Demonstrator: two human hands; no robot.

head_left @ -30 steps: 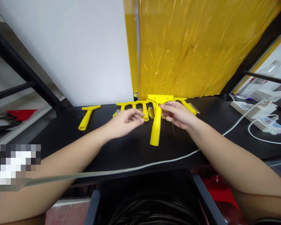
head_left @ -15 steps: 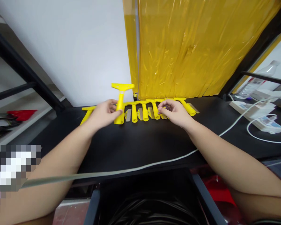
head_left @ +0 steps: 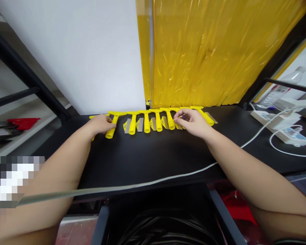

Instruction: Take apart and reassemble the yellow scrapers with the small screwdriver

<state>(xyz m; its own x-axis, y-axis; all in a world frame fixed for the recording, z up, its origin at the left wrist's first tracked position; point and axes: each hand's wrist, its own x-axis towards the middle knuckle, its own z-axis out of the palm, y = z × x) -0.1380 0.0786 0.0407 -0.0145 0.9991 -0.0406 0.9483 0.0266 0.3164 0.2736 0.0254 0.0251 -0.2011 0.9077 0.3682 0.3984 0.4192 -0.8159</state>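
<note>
Head view, and the left hand (head_left: 100,125) has its fingers round a yellow handle (head_left: 115,119) down on the counter (head_left: 142,156), near the left end of the row (head_left: 147,126), the right hand (head_left: 193,123) curled farther right, its grip impossible to tell.

this looks like a workshop. matching yellow handles (head_left: 147,125) line the black tabletop (head_left: 142,156), with shelves (head_left: 32,136) at left.
</note>
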